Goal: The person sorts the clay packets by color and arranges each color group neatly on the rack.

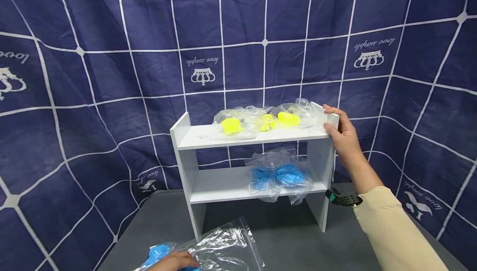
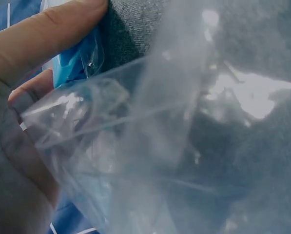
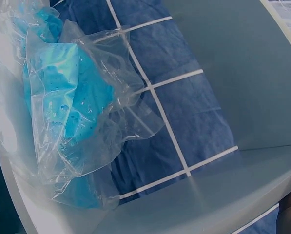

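A white two-tier shelf (image 1: 220,196) stands on the dark surface. My right hand (image 1: 344,134) grips the top of its right side panel, thumb in front and fingers over the edge. At the bottom left of the head view, my left hand (image 1: 175,260) holds a clear zip bag (image 1: 227,246) with something blue (image 1: 158,252) in it. In the left wrist view the thumb (image 2: 48,36) lies over the bag's blue part, and the clear plastic (image 2: 130,122) spreads past the palm. The left fingertips are partly hidden.
On the upper board lie clear bags with yellow contents (image 1: 232,126). Clear bags with blue contents (image 1: 288,175) lie on the right of the lower board, plastic hanging over its front edge. A dark blue gridded curtain (image 1: 149,76) surrounds the back and sides.
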Demonstrator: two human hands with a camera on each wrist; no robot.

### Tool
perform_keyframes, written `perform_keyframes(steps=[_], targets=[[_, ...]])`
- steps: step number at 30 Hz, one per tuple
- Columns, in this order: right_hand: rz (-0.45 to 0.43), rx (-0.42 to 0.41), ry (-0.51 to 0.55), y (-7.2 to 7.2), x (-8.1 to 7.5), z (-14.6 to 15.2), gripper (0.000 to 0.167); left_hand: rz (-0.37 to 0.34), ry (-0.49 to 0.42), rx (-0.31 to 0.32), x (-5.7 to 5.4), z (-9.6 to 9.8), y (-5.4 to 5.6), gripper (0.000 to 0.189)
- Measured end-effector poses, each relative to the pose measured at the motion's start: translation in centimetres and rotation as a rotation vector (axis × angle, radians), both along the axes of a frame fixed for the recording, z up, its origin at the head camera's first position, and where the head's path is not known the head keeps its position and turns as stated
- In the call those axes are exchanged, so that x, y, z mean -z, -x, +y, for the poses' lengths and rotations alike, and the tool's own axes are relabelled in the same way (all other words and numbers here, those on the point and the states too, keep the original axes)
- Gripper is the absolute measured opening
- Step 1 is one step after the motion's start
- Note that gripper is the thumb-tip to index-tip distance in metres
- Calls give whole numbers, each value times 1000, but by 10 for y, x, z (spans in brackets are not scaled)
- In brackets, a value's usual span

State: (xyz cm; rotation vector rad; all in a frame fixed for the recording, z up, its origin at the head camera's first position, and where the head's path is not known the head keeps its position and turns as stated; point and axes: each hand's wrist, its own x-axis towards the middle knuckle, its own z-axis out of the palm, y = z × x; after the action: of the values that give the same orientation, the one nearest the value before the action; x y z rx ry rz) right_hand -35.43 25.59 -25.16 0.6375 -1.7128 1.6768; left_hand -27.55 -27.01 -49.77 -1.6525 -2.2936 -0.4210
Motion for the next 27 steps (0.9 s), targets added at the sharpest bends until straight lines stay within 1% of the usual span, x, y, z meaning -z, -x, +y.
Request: perform_keyframes(steps=[4,6,8,11,12,15,19,20,22,26,27], targets=[[-7,9,-11,0,0,0,31,22,-5,12,-2,2,0,23],[-3,9,-16,0,1,0,31,3,-20,20,-5,3,-1,25],[4,13,-20,0,1,0,31,-35,-37,14,-10,6,-2,27],[18,6,-13,1,1,0,32,-156,-40,-17,-22,10,-9,32],[21,6,-14,1,0,0,31,-181,-42,-29,-27,12,-11,33],[23,6,-19,0,0,0,31,-289,-48,-41,-41,19,-21,37],[17,5,-20,0,0,1,31,-355,-66,-59,-64,29,-34,44],[16,4,-17,0,0,1,31,-350,-69,-70,-71,32,-37,45],[14,3,-18,0,0,1,31,-300,-72,-80,-83,37,-43,49],[12,-1,-24,0,0,2,32,-145,-117,-77,-104,46,-49,59],[12,-1,-26,0,1,3,32,-119,-130,-83,-109,48,-51,60]])
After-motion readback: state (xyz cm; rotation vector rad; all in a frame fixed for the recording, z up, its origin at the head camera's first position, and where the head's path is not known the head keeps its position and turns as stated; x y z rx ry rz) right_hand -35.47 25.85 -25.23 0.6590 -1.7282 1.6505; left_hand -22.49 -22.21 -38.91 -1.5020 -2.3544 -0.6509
